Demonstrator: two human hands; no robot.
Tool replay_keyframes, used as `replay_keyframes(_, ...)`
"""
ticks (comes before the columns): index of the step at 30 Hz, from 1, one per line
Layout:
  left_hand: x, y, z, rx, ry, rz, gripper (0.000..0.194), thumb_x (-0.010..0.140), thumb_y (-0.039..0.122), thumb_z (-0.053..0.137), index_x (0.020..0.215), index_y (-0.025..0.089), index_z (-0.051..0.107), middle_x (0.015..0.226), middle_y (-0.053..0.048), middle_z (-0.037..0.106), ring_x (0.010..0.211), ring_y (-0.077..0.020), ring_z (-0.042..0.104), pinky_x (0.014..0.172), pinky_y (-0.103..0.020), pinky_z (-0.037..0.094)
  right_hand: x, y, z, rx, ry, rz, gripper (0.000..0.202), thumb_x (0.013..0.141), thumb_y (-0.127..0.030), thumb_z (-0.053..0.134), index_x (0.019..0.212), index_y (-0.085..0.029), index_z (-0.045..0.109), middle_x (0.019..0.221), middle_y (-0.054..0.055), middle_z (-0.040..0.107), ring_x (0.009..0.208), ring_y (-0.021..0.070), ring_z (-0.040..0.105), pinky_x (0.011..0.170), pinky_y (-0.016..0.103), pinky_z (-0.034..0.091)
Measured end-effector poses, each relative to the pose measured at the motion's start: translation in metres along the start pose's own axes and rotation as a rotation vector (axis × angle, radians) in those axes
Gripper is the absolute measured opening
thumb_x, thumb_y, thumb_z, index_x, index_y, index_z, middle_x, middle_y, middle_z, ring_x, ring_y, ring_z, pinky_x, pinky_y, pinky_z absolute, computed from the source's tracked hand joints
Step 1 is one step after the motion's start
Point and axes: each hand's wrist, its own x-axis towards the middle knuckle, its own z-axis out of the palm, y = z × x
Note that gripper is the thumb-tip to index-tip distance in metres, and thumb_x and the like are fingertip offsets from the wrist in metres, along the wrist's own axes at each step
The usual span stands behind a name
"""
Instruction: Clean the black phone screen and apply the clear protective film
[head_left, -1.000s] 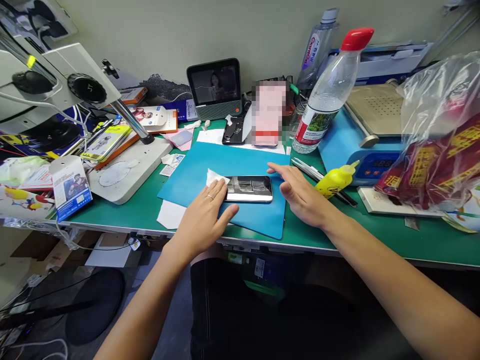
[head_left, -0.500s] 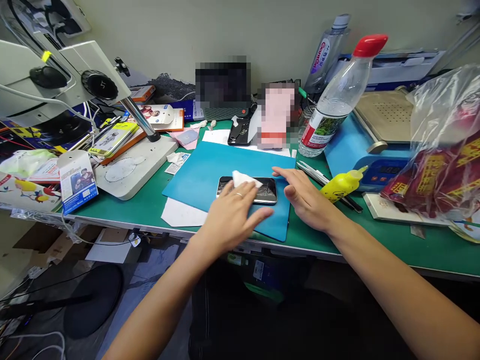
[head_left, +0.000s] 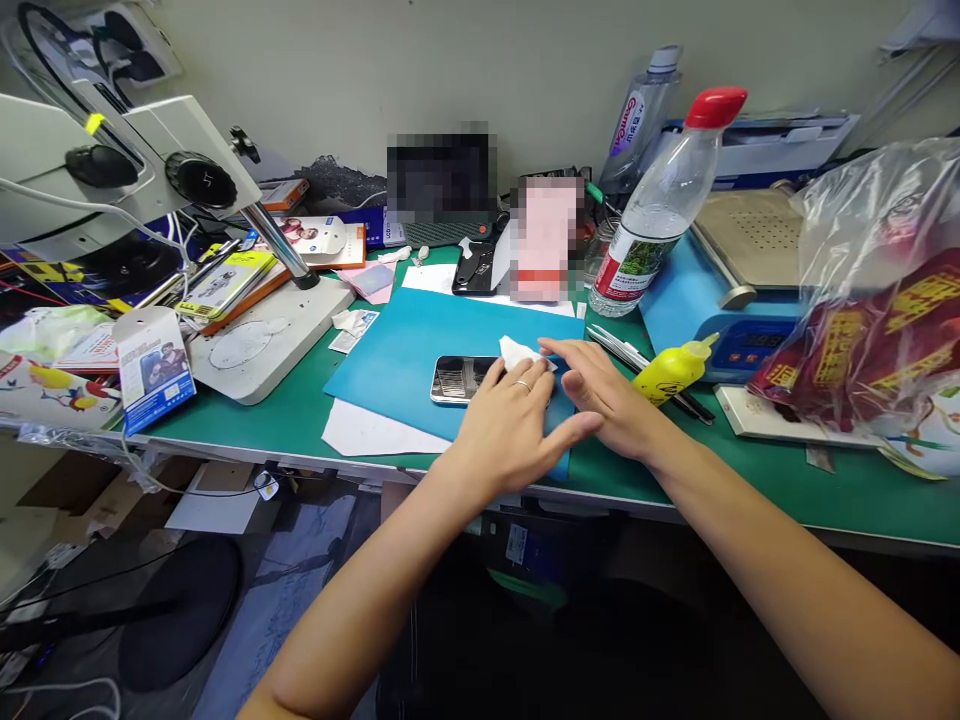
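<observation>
A phone (head_left: 454, 380) lies screen up on a blue mat (head_left: 394, 345), its glossy dark face reflecting light. My left hand (head_left: 510, 415), with a ring on one finger, presses a folded white tissue (head_left: 517, 352) down over the phone's right part, which it mostly hides. The fingers lie bent over the tissue, the thumb stretched to the right. At the phone's right end rests my right hand (head_left: 604, 400), fingers extended and thumb apart, with nothing seen in it; its fingertips come close to the tissue.
Right of the mat are a yellow squeeze bottle (head_left: 675, 370), tweezers (head_left: 619, 345), a red-capped water bottle (head_left: 652, 215) and a blue heating plate device (head_left: 690, 310). A microscope stand (head_left: 274, 335) stands left. A plastic bag (head_left: 862, 340) with red packets sits far right.
My left hand has slid the tissue rightward along the phone, baring its left part. My right hand has stayed about where it was. The view has shifted slightly.
</observation>
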Motion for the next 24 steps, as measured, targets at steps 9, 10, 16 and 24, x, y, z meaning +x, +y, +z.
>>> replay_keyframes(9,-0.031,-0.042,-0.015,0.109,0.070,-0.203,0.059,0.113,0.054,0.030,0.152,0.016,0.053,0.160,-0.014,0.054,0.153,-0.0278,0.046,0.131,-0.058,0.022,0.001,-0.005,-0.001,0.002,-0.011,0.001,0.094,0.094,-0.085,0.017,0.151,-0.021,0.056,0.141,0.018,0.066,0.136,0.0357,0.054,0.118,0.059,0.043)
replay_keyframes(10,-0.036,-0.048,-0.018,0.119,0.068,-0.218,0.059,0.113,0.052,0.029,0.152,0.015,0.053,0.161,-0.014,0.053,0.154,-0.0281,0.045,0.131,-0.059,0.021,0.001,-0.006,-0.002,0.003,-0.016,0.007,0.094,0.094,-0.085,0.017,0.151,-0.022,0.056,0.141,0.018,0.066,0.137,0.0359,0.054,0.118,0.059,0.043)
replay_keyframes(16,-0.034,-0.040,-0.016,0.091,0.009,-0.215,0.064,0.113,0.055,0.027,0.156,0.012,0.048,0.166,-0.016,0.046,0.157,-0.0298,0.039,0.131,-0.060,0.020,0.001,-0.008,-0.003,0.011,-0.018,0.007,0.094,0.093,-0.085,0.016,0.152,-0.024,0.057,0.144,0.017,0.065,0.139,0.0364,0.053,0.119,0.061,0.042)
replay_keyframes(24,-0.009,0.007,-0.003,-0.069,-0.099,0.012,0.076,0.109,0.067,0.027,0.162,0.014,0.040,0.169,-0.012,0.042,0.163,-0.0271,0.027,0.134,-0.058,0.015,0.002,-0.003,-0.002,-0.001,-0.002,-0.035,0.096,0.095,-0.084,0.015,0.141,-0.017,0.065,0.140,0.021,0.066,0.137,0.0364,0.055,0.120,0.062,0.041)
